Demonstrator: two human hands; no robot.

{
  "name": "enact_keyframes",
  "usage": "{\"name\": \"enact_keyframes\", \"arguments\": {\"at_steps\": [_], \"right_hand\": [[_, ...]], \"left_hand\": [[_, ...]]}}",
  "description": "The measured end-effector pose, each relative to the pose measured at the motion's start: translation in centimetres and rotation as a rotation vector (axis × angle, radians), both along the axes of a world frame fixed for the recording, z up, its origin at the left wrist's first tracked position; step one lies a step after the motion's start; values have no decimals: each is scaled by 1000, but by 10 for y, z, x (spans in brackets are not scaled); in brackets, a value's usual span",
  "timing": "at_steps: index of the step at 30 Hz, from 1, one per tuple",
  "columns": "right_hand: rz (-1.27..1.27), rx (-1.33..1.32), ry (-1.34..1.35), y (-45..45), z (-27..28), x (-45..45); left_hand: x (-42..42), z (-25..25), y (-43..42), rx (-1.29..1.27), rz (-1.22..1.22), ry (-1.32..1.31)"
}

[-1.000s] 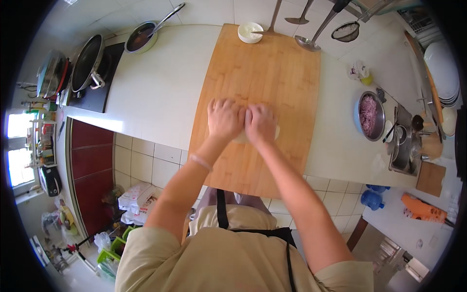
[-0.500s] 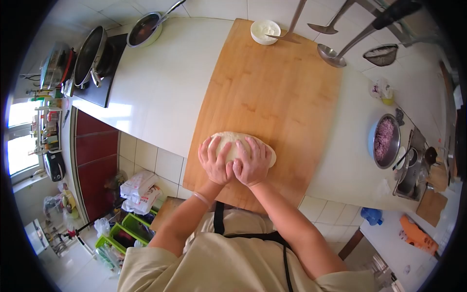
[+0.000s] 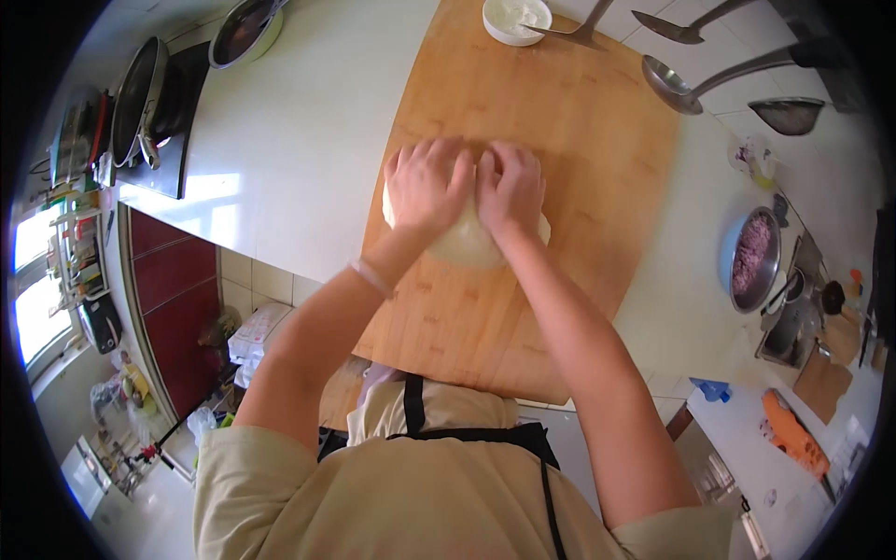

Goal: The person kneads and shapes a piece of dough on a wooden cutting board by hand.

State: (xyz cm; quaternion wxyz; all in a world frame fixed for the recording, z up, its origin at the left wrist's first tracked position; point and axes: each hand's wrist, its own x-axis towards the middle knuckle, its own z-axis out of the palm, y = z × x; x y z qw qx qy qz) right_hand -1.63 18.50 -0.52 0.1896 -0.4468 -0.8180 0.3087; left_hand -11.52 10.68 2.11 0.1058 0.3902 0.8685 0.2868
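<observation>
two hands on one lump of dough, which is on the near-left part of the wooden board. left hand lies on its left side, palm down, fingers partly curled and angled away from the person, thumb turned in toward the other hand. right hand mirrors it on the right side, fingers bent over the dough, a narrow gap between the hands. neither is closed in a fist; both are cupped on the surface, no tool in either. palm contact is hidden, so can't tell how hard they press.

both forearms reach out from the body and converge over the board's near half, elbows wide. pale band on the left wrist. hands cover most of the dough's top; pale dough shows past the outer edge of each hand and between the wrists.

around it: white bowl with white contents at the far edge of the board. spatula beside it in view, ladle and strainer further right, over the far-right side, well apart from the hands. metal bowl of purplish chopped stuff on the right counter, near the sink. far left: frying pan by the stove, pot nearer the board. nothing stands between hands and dough.
</observation>
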Motion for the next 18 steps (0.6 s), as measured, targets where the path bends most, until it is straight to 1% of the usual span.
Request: {"name": "enact_keyframes", "arguments": {"at_steps": [1, 2, 3, 4, 5, 6, 7, 8, 9, 10, 11, 13, 14, 16, 17, 18], "right_hand": [[-84, -64, 28, 12, -3, -7], [-90, -40, 27, 21, -4, -14], [-107, -67, 94, 30, -9, -17], [-113, -93, 164, 35, -4, -20], [-93, -86, 270, 36, 3, -19], [-72, -59, 277, 33, 17, -20], [88, -103, 207, 19, 34, -15], [247, -145, 132, 2, 48, -8], [382, 174, -52, -31, 61, 6], [454, 340, -144, -45, 66, 11], [515, 516, -224, -59, 71, 16], [565, 551, -359, -62, 63, 22], [572, 561, -353, -58, 60, 20], [534, 313, -381, -37, 62, 3], [511, 259, -364, -29, 70, -1], [503, 277, -357, -21, 79, 1]], "left_hand": [[-8, 2, 15, -27, 35, -67], [-14, 9, 25, -3, 28, -70], [-19, 15, 34, -25, 78, -230], [-26, 23, 40, -44, 133, -389], [-32, 15, 43, -13, 136, -391], [-40, -8, 45, 178, 183, -558], [-47, -17, 39, 363, 237, -722], [-52, -10, 28, 390, 254, -717], [-53, -1, 13, 646, 318, -972], [-54, 7, -1, 910, 365, -1220], [-56, 1, -21, 970, 431, -1266], [-47, -7, -64, 1008, 656, -1257], [-38, -13, -85, 990, 707, -1242], [-18, -16, -120, 935, 767, -1229], [-7, -13, -133, 898, 781, -1233], [3, -12, -143, 912, 762, -1233]]}}
